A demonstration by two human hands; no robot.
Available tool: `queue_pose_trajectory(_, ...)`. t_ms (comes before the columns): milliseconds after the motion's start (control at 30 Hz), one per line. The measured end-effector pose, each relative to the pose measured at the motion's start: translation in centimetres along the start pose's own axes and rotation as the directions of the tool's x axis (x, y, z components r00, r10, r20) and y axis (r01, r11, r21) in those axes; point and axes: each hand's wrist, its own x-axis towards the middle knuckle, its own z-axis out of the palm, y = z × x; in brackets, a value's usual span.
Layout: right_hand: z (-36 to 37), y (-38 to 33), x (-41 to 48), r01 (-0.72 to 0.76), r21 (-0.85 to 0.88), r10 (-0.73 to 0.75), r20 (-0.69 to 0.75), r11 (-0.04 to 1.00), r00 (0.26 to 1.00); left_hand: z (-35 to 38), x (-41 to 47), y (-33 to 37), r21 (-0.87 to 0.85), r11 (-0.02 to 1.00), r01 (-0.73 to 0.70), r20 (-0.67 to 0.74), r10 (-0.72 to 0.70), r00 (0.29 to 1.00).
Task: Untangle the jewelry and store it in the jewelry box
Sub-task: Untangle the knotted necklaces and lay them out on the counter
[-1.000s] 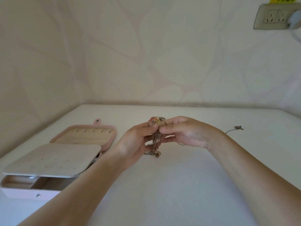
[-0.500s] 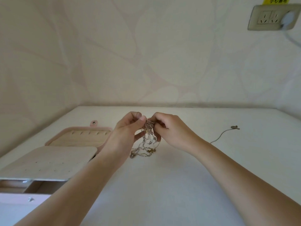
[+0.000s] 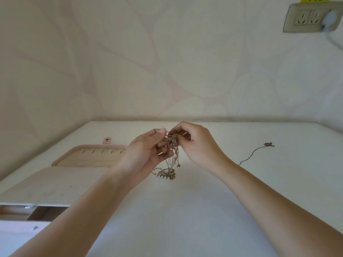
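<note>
At frame centre I see the left grip point(image 3: 146, 154) and right grip point(image 3: 196, 145) both pinching the jewelry tangle point(image 3: 173, 154) between them. Its strands hang down onto the desk point(image 3: 185, 210).

The tangled jewelry point(image 3: 171, 154) looked like thin, dull metal chains with small glossy pearl-like beads, the jewelry box point(image 3: 55, 179) showed matt, pale, suede-like lining inside pink walls with shiny studs, and the table point(image 3: 185, 219) appeared smooth and matt white.

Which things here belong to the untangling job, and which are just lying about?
Job: tangled jewelry, held by left hand and right hand; open jewelry box; loose chain on table, likely awaiting storage.
Just there: wall socket, white plug.
</note>
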Motion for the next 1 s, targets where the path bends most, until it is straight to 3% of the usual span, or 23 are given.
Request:
queue_pose_trajectory(67,-0.1,-0.1,0.0,-0.107,0.24,0.093,0.07,0.965,0.993,-0.5,0.1,0.2,0.075,0.996,0.045,-0.032,-0.043,0.999)
queue_pose_trajectory(133,-0.3,-0.3,-0.2,-0.227,0.453,0.163,0.177,0.862,0.971,-1.0,0.3,0.2,0.229,0.969,0.088,-0.082,-0.071,0.994)
queue_pose_trajectory(267,0.4,-0.7,-0.5,-0.351,0.583,0.231,0.273,0.732,0.934,-1.4,0.3,0.1,0.391,0.919,0.058,-0.146,0.0,0.989)
queue_pose_trajectory(333,0.6,-0.8,-0.4,-0.354,0.609,0.246,0.257,0.71,0.935,-1.4,0.1,0.3,0.371,0.928,0.032,-0.143,0.023,0.989)
queue_pose_trajectory(433,-0.4,-0.7,-0.1,-0.327,0.607,0.235,0.228,0.724,0.945,-1.4,-0.2,0.7,0.149,0.988,0.028,-0.095,-0.014,0.995)
queue_pose_trajectory(500,-1.4,-0.5,0.1,-0.293,0.508,0.225,0.192,0.81,0.955,-1.2,-0.3,0.8,-0.008,1.0,0.02,-0.089,-0.02,0.996)
queue_pose_trajectory(567,-2.0,-0.2,0.3,-0.206,0.178,0.195,0.075,0.962,0.978,-0.9,-0.3,0.9,-0.096,0.995,-0.005,-0.129,-0.008,0.992)
queue_pose_trajectory(633,-1.9,0.1,0.4,-0.136,-0.071,0.133,-0.044,0.988,0.99,-0.4,-0.3,0.9,-0.135,0.99,-0.04,-0.182,0.015,0.983)
queue_pose_trajectory(800,-1.5,0.0,0.2,-0.022,-0.145,-0.001,-0.155,0.989,0.988,0.3,-0.3,1.0,-0.183,0.978,-0.104,-0.28,0.049,0.959)
queue_pose_trajectory(900,-1.3,-0.2,-0.1,0.026,-0.185,-0.043,-0.088,0.982,0.995,0.1,-0.1,1.0,-0.221,0.967,-0.127,-0.322,0.051,0.946)
queue_pose_trajectory(1000,-1.0,-0.3,-0.2,0.027,-0.222,-0.012,0.069,0.975,0.998,-0.3,-0.1,1.1,-0.271,0.956,-0.112,-0.272,0.036,0.962)
